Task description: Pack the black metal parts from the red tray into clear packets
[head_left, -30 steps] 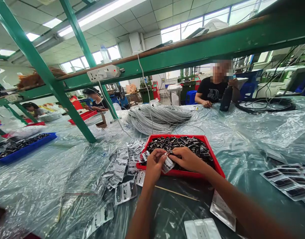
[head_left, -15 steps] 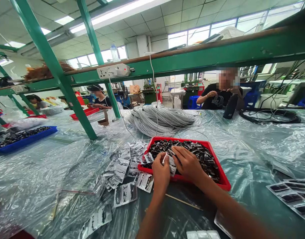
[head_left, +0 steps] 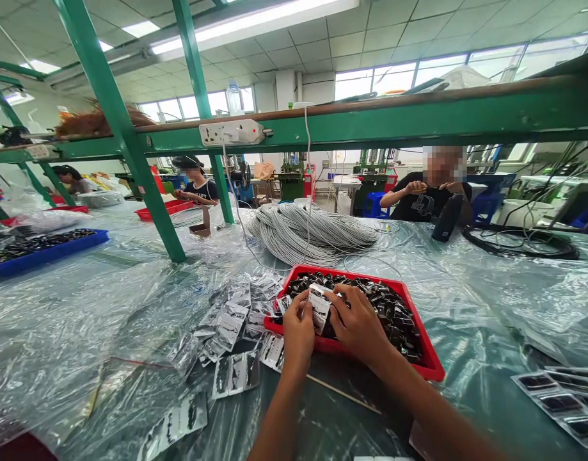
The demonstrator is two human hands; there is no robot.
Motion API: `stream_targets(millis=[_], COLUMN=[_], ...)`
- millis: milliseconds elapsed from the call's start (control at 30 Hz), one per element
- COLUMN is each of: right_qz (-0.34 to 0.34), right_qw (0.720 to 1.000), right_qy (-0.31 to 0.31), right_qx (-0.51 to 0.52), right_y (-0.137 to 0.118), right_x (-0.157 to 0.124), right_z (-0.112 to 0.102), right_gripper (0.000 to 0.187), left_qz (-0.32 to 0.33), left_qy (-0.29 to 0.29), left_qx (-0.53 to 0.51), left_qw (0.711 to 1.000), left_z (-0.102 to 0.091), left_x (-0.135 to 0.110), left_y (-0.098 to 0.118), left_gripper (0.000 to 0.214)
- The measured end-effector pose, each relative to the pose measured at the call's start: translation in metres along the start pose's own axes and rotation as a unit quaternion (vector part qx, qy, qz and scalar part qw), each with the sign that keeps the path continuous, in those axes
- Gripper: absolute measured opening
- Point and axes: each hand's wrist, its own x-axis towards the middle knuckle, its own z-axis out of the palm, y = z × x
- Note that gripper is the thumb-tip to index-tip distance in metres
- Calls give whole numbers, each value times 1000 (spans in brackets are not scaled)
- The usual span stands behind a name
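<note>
Above the near part of a red tray (head_left: pixel 432 365), my left hand (head_left: pixel 297 330) pinches the left edge of a small silvery sheet (head_left: pixel 319 310) with dark torn-looking strips. My right hand (head_left: pixel 359 320) has its fingers curled at the sheet's right edge, thumb side inward. The sheet is held tilted up, facing me. Many small glossy black pieces (head_left: pixel 389 310) fill the tray beneath. Similar silvery sheets (head_left: pixel 233 320) lie in a loose pile left of the tray, with one separate sheet (head_left: pixel 236 373) nearer me.
A thin stick (head_left: pixel 344 394) lies before the tray. Coiled grey cable (head_left: pixel 313 234) sits behind it. Dark-windowed sheets (head_left: pixel 562 400) lie at right, a blue tray (head_left: pixel 89 241) at left. A green frame (head_left: pixel 150 192) rises from the plastic-covered table; co-workers sit beyond.
The silvery sheet has turned more upright and shows its face more fully. Both hands have shifted slightly left in the picture, and the view has tilted a little upward.
</note>
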Motion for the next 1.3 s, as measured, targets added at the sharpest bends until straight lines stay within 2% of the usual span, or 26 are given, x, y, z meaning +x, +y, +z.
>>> stream_targets(millis=[100, 200, 267, 367, 467, 533, 600, 700, 800, 933, 1000, 1067, 1167, 1233, 1300], right_qz=[-34, -50, -30, 23, 71, 81, 61, 23, 50, 70, 72, 105, 171, 203, 217], right_qw=[999, 998, 997, 991, 977, 974, 978, 985, 989, 996, 997, 991, 972, 961, 961], right_qy=[16, -26, -43, -31, -41, -62, -67, -41, -1, 20, -8, -50, -101, -98, -62], right_qx=[3, 25, 49, 128, 196, 203, 190, 164, 138, 52, 41, 59, 124, 161, 160], right_y=[-16, -22, -21, -17, -8, -2, 1, 4, 9, 17, 14, 10, 7, 9, 12], right_x=[1, 2, 4, 5, 5, 4, 3, 1, 1, 2, 1, 0, -1, 1, 3], right_z=[-3, 0, 2, 1, -5, -7, -7, -6, -5, -2, 1, 3, 3, 1, -1], right_gripper=[34, 34, 35, 31, 22, 21, 22, 22, 21, 34, 45, 53, 51, 48, 47], left_qz=[16, 27, 22, 23, 42, 57, 65, 74, 87, 91, 86, 71, 41, 22, 6], left_qy=[30, 26, 11, -16, -82, -104, -85, -13, 62, 81, 59, 9, -74, -112, -133], left_qx=[2, -26, -60, -93, -74, -41, -4, 63, 104, 123, 115, 67, -21, -63, -97], left_qw=[999, 999, 998, 995, 993, 992, 994, 995, 989, 985, 988, 995, 996, 991, 986], left_z=[0, 3, 4, 3, -1, -1, 0, 0, -3, -8, -7, -5, -2, -1, -2], left_x=[-1, -4, -6, -8, -9, -10, -10, -10, -9, -9, -10, -12, -13, -12, -11], left_y=[1, 1, 2, 5, 10, 10, 9, 7, 10, 15, 14, 12, 10, 9, 8], left_gripper=[44, 37, 36, 35, 31, 25, 19, 13, 12, 13, 15, 21, 32, 38, 43])
